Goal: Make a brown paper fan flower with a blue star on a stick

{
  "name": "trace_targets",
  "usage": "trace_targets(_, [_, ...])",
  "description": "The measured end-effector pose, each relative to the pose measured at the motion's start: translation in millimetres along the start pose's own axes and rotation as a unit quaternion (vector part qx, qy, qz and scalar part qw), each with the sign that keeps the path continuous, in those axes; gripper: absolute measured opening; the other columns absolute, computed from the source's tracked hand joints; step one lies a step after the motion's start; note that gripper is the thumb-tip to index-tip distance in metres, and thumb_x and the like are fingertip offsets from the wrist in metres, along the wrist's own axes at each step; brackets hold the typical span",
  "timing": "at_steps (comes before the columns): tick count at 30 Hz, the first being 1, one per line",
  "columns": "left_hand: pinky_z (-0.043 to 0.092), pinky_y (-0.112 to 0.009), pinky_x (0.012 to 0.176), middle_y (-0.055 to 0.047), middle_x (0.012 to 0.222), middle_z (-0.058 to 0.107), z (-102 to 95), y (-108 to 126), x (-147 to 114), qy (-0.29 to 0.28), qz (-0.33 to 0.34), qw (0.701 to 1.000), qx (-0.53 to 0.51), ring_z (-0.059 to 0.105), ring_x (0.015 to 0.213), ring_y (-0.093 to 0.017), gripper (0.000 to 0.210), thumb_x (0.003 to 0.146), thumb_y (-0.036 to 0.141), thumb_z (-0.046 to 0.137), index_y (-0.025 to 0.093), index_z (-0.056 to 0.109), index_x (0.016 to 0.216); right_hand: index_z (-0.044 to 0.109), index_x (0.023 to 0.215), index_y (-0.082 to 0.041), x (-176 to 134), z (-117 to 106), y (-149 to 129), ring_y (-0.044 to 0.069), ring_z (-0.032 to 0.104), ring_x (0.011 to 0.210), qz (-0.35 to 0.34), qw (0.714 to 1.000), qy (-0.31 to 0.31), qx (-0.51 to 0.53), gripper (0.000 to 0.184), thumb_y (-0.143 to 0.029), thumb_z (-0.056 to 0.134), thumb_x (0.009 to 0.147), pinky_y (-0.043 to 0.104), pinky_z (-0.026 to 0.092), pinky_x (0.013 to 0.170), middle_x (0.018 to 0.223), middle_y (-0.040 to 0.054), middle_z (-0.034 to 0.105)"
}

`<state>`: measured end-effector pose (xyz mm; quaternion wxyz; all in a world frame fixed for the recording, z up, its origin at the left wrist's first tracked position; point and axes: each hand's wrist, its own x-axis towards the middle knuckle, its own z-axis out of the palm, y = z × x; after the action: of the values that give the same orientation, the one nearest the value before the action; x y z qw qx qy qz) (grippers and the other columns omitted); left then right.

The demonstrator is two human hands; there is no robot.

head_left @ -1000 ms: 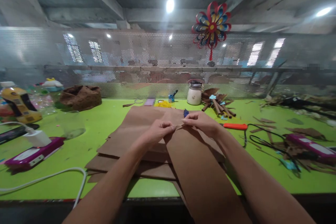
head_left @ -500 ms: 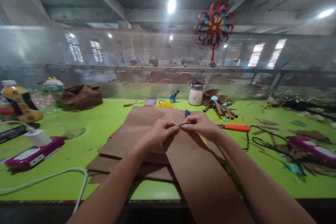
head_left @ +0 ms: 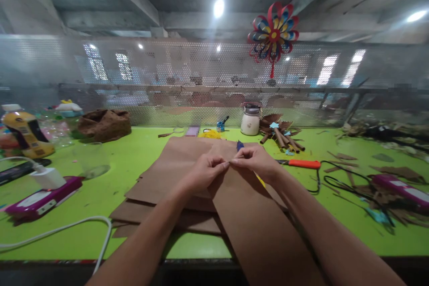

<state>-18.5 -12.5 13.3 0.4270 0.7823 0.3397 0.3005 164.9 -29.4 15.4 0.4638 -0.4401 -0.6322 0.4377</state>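
Observation:
A long strip of brown paper (head_left: 258, 219) runs from between my hands down past the table's front edge. My left hand (head_left: 209, 170) pinches its far end between thumb and forefinger. Right beside it, my right hand (head_left: 256, 163) pinches the same end, the two sets of fingertips almost touching. The paper's edge at the fingertips is largely covered by them. Under the hands lies a stack of brown paper sheets (head_left: 161, 178), spread unevenly. Something dark blue (head_left: 239, 145) and a bit of yellow show behind and below my right hand.
An orange-handled tool (head_left: 304, 164) with a black cord lies to the right, near brown scraps and a purple power strip (head_left: 402, 190). Another purple power strip (head_left: 43, 199) and a clear cup (head_left: 92, 161) are left. A white jar (head_left: 250, 120) and rolled brown paper pieces (head_left: 281, 134) stand behind.
My hands stay at the paper's end with a small shift of the fingers. The raised edge between the fingertips shows less than before. The view has moved very slightly.

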Motion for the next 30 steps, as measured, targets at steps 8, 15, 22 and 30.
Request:
trace_targets(8, [0.026, -0.018, 0.044, 0.005, 0.050, 0.041, -1.9, 3, -1, -0.010, -0.016, 1.000, -0.022, 0.035, 0.046, -0.006, 0.034, 0.075, 0.046, 0.051, 0.014, 0.051, 0.065, 0.064, 0.061, -0.012, 1, -3, 2, 0.009, 0.046, 0.049, 0.039, 0.997, -0.009, 0.063, 0.029, -0.037, 0.076, 0.051, 0.023, 0.034, 0.050, 0.051, -0.0015, 0.057])
trace_targets(15, [0.032, -0.019, 0.045, 0.001, 0.059, 0.052, -1.8, 4, -1, -0.023, -0.084, 0.991, -0.106, 0.045, 0.049, -0.008, 0.035, 0.070, 0.048, 0.056, 0.013, 0.054, 0.075, 0.062, 0.057, -0.013, -1, -4, -4, 0.008, 0.045, 0.047, 0.041, 0.994, 0.020, 0.104, 0.029, -0.037, 0.076, 0.050, 0.022, 0.033, 0.048, 0.051, -0.0017, 0.056])
trace_targets(22, [0.031, -0.019, 0.045, 0.004, 0.050, 0.045, -10.3, 0, 0, -0.020, -0.047, 0.995, -0.088, 0.041, 0.045, -0.006, 0.035, 0.071, 0.046, 0.057, 0.013, 0.051, 0.062, 0.057, 0.052, -0.015, 2, -13, 0, 0.007, 0.039, 0.045, 0.017, 0.998, 0.035, 0.044, 0.035, -0.047, 0.069, 0.056, 0.022, 0.030, 0.046, 0.049, -0.0032, 0.050])
trace_targets(30, [0.044, -0.024, 0.048, 0.004, 0.050, 0.044, -15.7, -2, 4, -0.040, -0.056, 0.994, -0.084, 0.046, 0.046, -0.008, 0.037, 0.072, 0.049, 0.055, 0.014, 0.048, 0.060, 0.059, 0.057, -0.015, 6, -19, 3, 0.009, 0.040, 0.049, 0.016, 0.996, 0.082, 0.003, 0.034, -0.048, 0.067, 0.057, 0.023, 0.030, 0.047, 0.054, -0.0015, 0.052])
